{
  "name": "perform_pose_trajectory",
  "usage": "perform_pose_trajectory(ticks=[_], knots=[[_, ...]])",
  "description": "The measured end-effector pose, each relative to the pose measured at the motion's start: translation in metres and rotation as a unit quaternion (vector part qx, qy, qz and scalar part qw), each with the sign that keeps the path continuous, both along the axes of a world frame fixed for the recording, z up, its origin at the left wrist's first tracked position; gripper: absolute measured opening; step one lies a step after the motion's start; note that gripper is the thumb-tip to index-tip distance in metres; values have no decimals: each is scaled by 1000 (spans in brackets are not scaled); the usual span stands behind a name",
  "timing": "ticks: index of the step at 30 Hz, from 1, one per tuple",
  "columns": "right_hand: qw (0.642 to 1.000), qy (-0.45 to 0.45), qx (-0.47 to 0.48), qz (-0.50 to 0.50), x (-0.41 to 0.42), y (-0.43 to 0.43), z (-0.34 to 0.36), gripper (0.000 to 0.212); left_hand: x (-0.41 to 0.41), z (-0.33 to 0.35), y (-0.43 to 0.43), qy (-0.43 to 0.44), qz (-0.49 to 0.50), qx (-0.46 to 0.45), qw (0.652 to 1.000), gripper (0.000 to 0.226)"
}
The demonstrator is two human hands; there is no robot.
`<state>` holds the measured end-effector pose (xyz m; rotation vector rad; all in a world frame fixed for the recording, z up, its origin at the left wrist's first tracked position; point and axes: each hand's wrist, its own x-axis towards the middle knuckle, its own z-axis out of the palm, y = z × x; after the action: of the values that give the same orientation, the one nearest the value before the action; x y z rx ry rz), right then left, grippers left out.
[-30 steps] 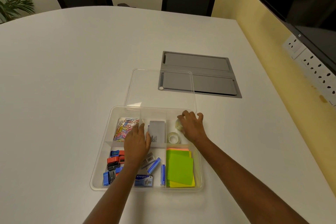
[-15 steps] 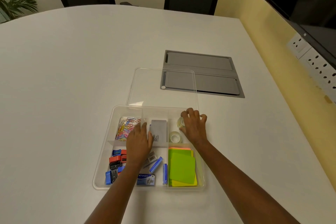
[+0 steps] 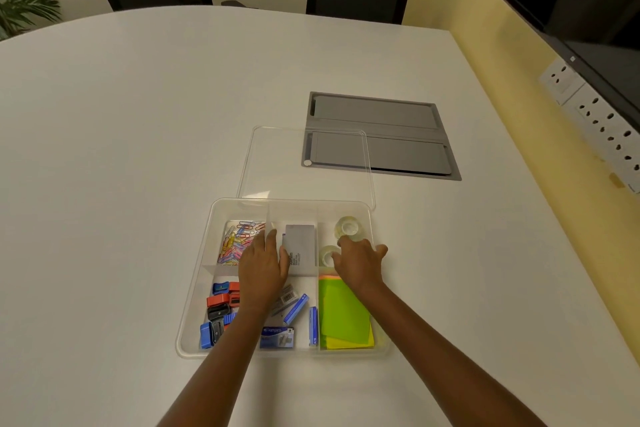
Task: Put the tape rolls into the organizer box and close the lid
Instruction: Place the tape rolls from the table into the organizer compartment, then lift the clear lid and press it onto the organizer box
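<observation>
A clear plastic organizer box (image 3: 194, 291) sits on the white table in front of me. Two clear tape rolls lie in its far right compartment: one (image 3: 349, 227) near the back wall, the other (image 3: 327, 254) just in front of it. My right hand (image 3: 360, 265) hovers over the right side of the box with fingers spread, just behind the nearer roll and holding nothing. My left hand (image 3: 262, 265) rests flat over the middle divider beside a grey pad (image 3: 300, 246). The clear lid (image 3: 277, 163) lies flat on the table behind the box.
The box also holds coloured paper clips (image 3: 235, 243), blue and red sharpeners (image 3: 220, 308), staple packs (image 3: 277, 336) and green sticky notes (image 3: 343, 319). A grey cable hatch (image 3: 398, 114) is set into the table behind the lid. A yellow wall with sockets (image 3: 602, 121) runs along the right.
My right hand has let go of the far tape roll and drawn back toward me; the roll now lies uncovered in the compartment. My left hand has stayed in place.
</observation>
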<state>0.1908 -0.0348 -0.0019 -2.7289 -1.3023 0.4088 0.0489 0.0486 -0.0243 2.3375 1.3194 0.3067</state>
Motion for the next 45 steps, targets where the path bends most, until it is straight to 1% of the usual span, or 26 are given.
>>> perform_pose_trajectory(ticks=[2, 5, 9, 11, 14, 16, 20, 23, 26, 28, 31, 33, 34, 37, 39, 40, 42, 43, 45], knots=[[999, 36, -8, -27, -2, 4, 2, 24, 0, 0, 0, 3, -1, -2, 1000, 43], [997, 55, -6, -54, -2, 3, 2, 26, 0, -1, 1, 1, -1, -4, 1000, 43], [997, 60, 1, -45, -1, -5, 4, 30, 0, -1, 1, 1, -2, -4, 1000, 43], [998, 44, 33, -21, 1, -10, 5, 33, -1, 0, 1, 2, -2, -3, 1000, 45], [989, 7, 146, 20, 4, -21, 4, 34, -2, 1, 1, -19, -2, -4, 1000, 50], [982, -6, 186, 14, 6, -29, 2, 35, -3, 2, 1, -32, -9, -4, 999, 54], [984, 2, 175, -20, 9, -43, -6, 42, -13, 5, 4, -14, -11, 6, 1000, 66], [977, 76, 189, -59, 8, -49, -10, 48, -28, 9, 10, -25, 20, 13, 999, 66], [966, 134, 207, -79, 4, -50, -9, 50, -48, 12, 15, -28, 52, 23, 998, 57], [964, 143, 206, -88, 2, -50, -9, 50, -59, 15, 17, -19, 61, 30, 998, 54], [968, 127, 193, -102, 2, -51, -8, 50, -71, 17, 17, 29, 80, 53, 995, 53], [968, 124, 188, -107, 2, -51, -7, 50, -77, 17, 15, 30, 109, 22, 993, 54], [969, 124, 182, -108, 1, -51, -7, 50, -80, 17, 14, 18, 121, -8, 992, 55], [969, 128, 180, -114, 2, -50, -8, 49, -87, 16, 14, -64, 139, -103, 983, 57], [969, 122, 180, -114, 3, -50, -9, 49, -88, 16, 18, -120, 151, -147, 970, 46], [970, 119, 180, -115, 3, -50, -10, 49, -88, 18, 20, -152, 162, -167, 961, 36], [970, 115, 178, -118, 5, -49, -12, 50, -86, 21, 21, -188, 167, -188, 949, 21], [970, 114, 177, -118, 6, -48, -12, 50, -85, 22, 21, -192, 160, -186, 950, 22], [970, 112, 177, -123, 8, -45, -13, 50, -82, 24, 23, -188, 149, -176, 955, 31]])
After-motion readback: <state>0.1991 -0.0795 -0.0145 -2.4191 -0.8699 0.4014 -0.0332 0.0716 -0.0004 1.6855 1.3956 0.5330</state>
